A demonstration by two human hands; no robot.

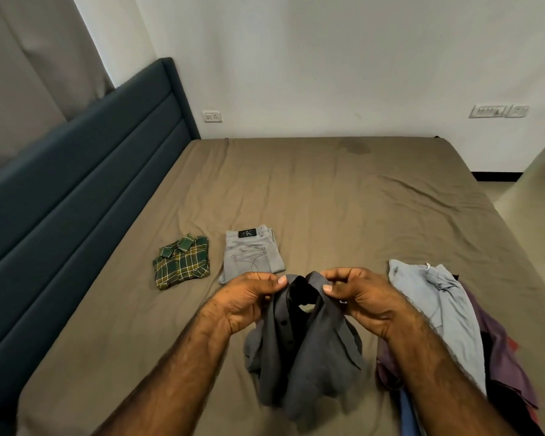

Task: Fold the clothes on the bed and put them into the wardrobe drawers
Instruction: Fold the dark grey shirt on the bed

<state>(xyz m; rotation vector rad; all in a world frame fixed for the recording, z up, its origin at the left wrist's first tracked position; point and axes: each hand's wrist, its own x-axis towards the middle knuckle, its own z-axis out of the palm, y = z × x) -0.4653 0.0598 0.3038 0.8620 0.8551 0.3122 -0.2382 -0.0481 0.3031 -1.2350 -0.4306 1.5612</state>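
We held a dark grey shirt [309,350] up over the near edge of the bed [328,190], roughly midway along it. Our left hand [249,297] pinched the shirt's collar on one side, thumb curled over the fabric, and our right hand [356,294] pinched the other side in the same way, fingers bent tight around the cloth. The collar gaped open between the two hands, and the body of the shirt hung down crumpled, its lower part touching or nearly touching the sheet; we could not tell which.

Further in from the near edge, toward the headboard [85,171] side, a green plaid shirt [181,265] lay folded flat. Just beside it, a pair of light grey jeans [252,254] lay folded too, the black label facing up. The two folded pieces sat apart, not touching.

At the near right corner of the bed lay a heap of unfolded clothes [472,347], with a pale blue garment [438,297] draped on top and purple fabric beneath.
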